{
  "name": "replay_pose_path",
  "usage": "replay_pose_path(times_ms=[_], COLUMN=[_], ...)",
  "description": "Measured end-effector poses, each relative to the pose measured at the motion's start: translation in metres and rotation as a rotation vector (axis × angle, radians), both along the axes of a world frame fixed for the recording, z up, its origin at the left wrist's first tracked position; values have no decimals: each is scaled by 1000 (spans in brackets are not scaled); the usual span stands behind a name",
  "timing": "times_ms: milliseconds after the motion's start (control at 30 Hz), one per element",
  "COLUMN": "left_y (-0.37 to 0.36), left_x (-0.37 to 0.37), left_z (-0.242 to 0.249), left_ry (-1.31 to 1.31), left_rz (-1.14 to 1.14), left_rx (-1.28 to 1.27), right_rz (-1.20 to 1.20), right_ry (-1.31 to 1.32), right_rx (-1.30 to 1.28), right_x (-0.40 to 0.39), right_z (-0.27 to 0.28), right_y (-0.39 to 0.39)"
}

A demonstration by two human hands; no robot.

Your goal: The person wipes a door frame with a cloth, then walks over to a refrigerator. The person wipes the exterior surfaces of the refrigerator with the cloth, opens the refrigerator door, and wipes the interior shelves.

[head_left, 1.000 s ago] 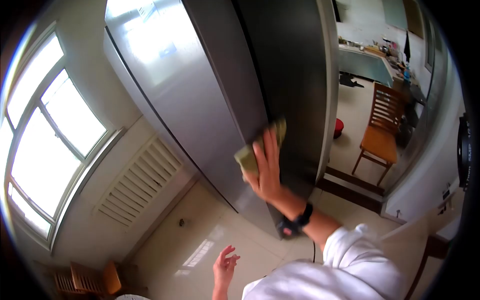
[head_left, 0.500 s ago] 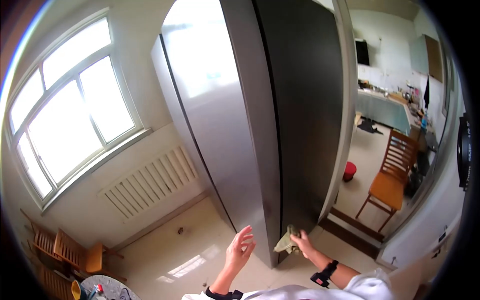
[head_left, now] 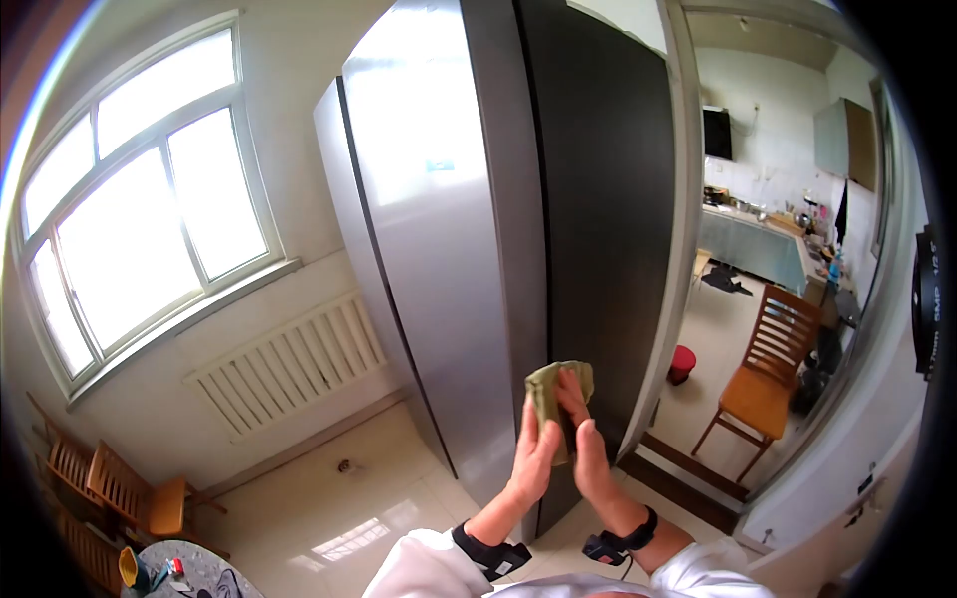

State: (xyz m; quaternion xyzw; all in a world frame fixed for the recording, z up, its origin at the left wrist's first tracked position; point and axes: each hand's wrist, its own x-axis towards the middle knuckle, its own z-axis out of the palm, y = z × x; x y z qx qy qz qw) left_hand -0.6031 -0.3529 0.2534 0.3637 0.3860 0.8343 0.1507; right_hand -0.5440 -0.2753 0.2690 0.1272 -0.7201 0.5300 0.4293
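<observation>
Before the tall grey appliance (head_left: 439, 259), near its front corner, the left hand (head_left: 533, 458) and the right hand (head_left: 592, 460) come together on a folded olive cloth (head_left: 544, 394), which is held between them with its upper end rising above the thumbs. The right fingers lie straight along the cloth, while the left hand backs it from the left side, its fingertips partly hidden. Whether the cloth touches the dark side panel (head_left: 608, 239) behind it, I cannot tell. Each wrist wears a black band, the left band (head_left: 488, 551) and the right band (head_left: 626, 538), under white sleeves. On the far left, a bright window (head_left: 120, 234) stands above a pale radiator (head_left: 289, 364). At the near left are wooden chairs (head_left: 125, 485) and a round speckled table (head_left: 189, 558) bearing a yellow cup (head_left: 130, 568). To the right, beyond the door frame (head_left: 670, 249), stand a wooden chair (head_left: 753, 394) and a red bucket (head_left: 682, 365), with a kitchen counter (head_left: 748, 244) farther back.
</observation>
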Motion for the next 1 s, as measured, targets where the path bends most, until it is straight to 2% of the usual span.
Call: replay_pose_path(times_ms=[33,67,100,133,233,333,400,467,533,600,633,700,767,800,833,867,900,967,1000], left_y=[-1,-13,-22,-33,-74,-125,-165,-205,-237,-250,-247,-230,-189,-158,-134,-103,-75,-18,10], left_x=[-1,-5,-23,-34,-82,-141,-202,-256,-292,-317,-321,-304,-288,-258,-248,-234,-196,-182,-178], left_z=[0,14,8,5,8,44,50,59,92,145,179,245,298,315,337,341,344,343,333], left_ry=[-214,-372,-406,-451,-518,-384,-268,-146,-46,102,232,379,513,672,701,904,789,750,839], left_rz=[6,-21,-58,-48,61,238,402,575,724,946,1078,1220,1172,1119,1178,1281,1065,872,841], left_rx=[41,75,36,55,202,326,330,301,343,439,476,266,187,189,-63,72,30,10,22], right_rz=[199,297,396,392,272,43,-90,-115,-216,-421,-426,-511,-535,-551,-563,-553,-515,-466,-397], right_ry=[-80,-112,-141,-143,-410,-644,-696,-628,-554,-612,-615,-575,-566,-587,-612,-618,-646,-676,-691], right_rx=[-124,-144,-165,-162,-471,-675,-923,-1173,-1303,-1408,-1409,-1471,-1473,-1456,-1437,-1432,-1409,-1378,-1356], right_x=[1,7,14,21,45,71,98,139,183,218,233,255,254,251,249,242,231,213,208], right_z=[-5,-5,-3,-4,-42,-112,-161,-214,-260,-291,-299,-318,-338,-338,-337,-331,-321,-314,-314], right_y=[6,7,7,8,20,53,72,86,88,86,85,85,95,97,101,103,106,111,114])
